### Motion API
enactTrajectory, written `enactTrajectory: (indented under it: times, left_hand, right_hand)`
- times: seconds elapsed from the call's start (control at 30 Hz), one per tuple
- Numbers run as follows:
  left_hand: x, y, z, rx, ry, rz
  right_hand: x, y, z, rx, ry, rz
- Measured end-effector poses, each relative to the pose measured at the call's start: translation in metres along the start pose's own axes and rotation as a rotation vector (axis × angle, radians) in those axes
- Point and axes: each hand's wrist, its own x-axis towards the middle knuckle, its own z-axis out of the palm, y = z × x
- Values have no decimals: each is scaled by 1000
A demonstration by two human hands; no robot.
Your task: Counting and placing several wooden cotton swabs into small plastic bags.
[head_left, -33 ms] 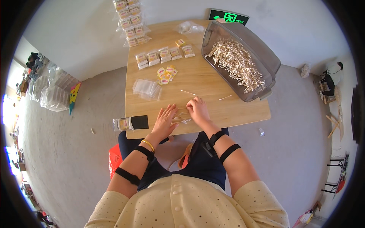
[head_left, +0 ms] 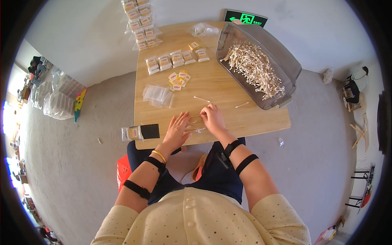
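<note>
A small loose bundle of cotton swabs (head_left: 196,128) lies on the table near its front edge, between my two hands. My left hand (head_left: 176,128) rests flat beside the bundle, its fingers stretched out and partly covering the swab ends. On the other side my right hand (head_left: 213,119) has its fingers curled into a pinch at the swabs; its fingertips hide whatever is between them. One single swab (head_left: 201,99) lies just beyond the right hand, and another swab (head_left: 242,105) farther right.
A grey plastic bin (head_left: 281,61) of swabs stands tilted at the back right. Clear bags (head_left: 158,96), yellow cards (head_left: 179,80) and a row of filled packs (head_left: 177,58) lie at left. A pack (head_left: 133,133) beside a black pad (head_left: 150,131) overhangs the left edge. Stacked packs (head_left: 140,22) stand behind.
</note>
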Motion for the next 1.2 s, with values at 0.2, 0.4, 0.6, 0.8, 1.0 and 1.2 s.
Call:
enactTrajectory:
  times: [0.2, 0.4, 0.6, 0.8, 1.0, 1.2]
  left_hand:
    - [-4, 3, 5, -73, 173, -43]
    - [-29, -5, 4, -160, 287, -194]
    - [-24, -12, -5, 30, 386, -257]
    - [-22, -27, -16, 121, 308, -200]
    - [-16, -34, -43, 39, 173, -308]
    - [41, -14, -23, -4, 247, -222]
  right_hand:
    - [9, -11, 7, 54, 54, -38]
    - [44, 1, -3, 8, 228, 72]
    - [36, -1, 12, -66, 6, 12]
    - [9, -2, 2, 132, -41, -32]
    - [-23, 19, -32, 243, 68, 141]
    - [-40, 10, -29, 181, 86, 100]
